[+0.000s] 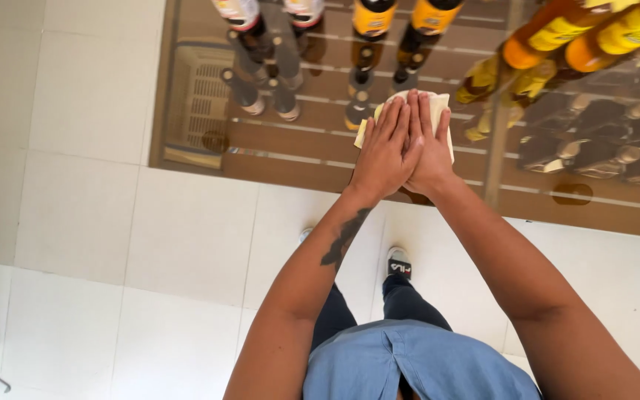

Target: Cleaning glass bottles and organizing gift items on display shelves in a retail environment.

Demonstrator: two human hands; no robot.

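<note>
Near front edge of glass shelf [290,159], left hand [385,152] and right hand [430,144] flat, fingers extended, pressing pale cloth [442,111] onto glass. Wiping apparently underway. Bottles [372,22] just beyond; next stroke needs care near them.

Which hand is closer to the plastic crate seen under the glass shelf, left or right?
Left. The left hand presses the cloth on the side toward the crate; the right hand lies beyond it, farther away.
</note>
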